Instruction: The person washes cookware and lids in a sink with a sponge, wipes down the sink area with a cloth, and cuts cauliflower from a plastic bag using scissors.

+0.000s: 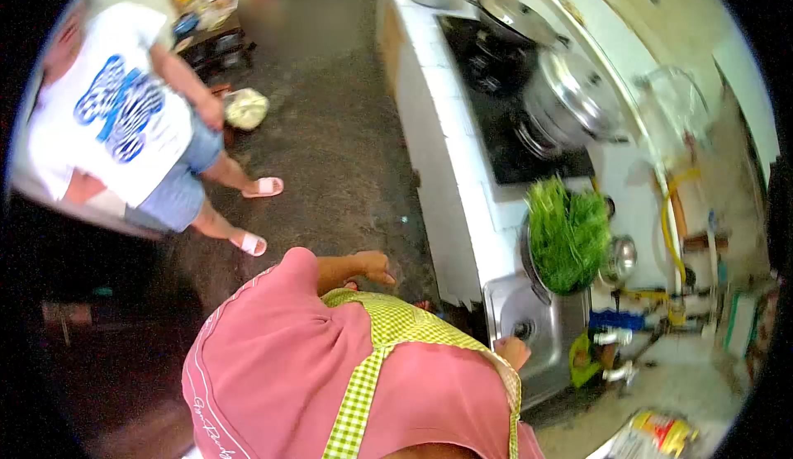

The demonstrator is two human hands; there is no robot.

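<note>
My left hand [374, 267] hangs in front of my apron [405, 324] with its fingers curled in, and nothing shows in it. My right hand [512, 351] is by the near edge of the steel sink [541, 376]. Its fingers look curled and no object shows in them. Whether it touches the rim I cannot tell. Beyond it, a heap of long green leafy vegetables [567, 236] fills a dark-rimmed vessel [529, 254] that overlaps the sink's far end.
A large lidded steel pot [572, 99] and a lidded pan [516, 19] sit on the black stove [487, 87]. A small metal bowl [619, 259] is beside the greens. At left stands a person [124, 108] in a white shirt, near a pale bag [246, 109].
</note>
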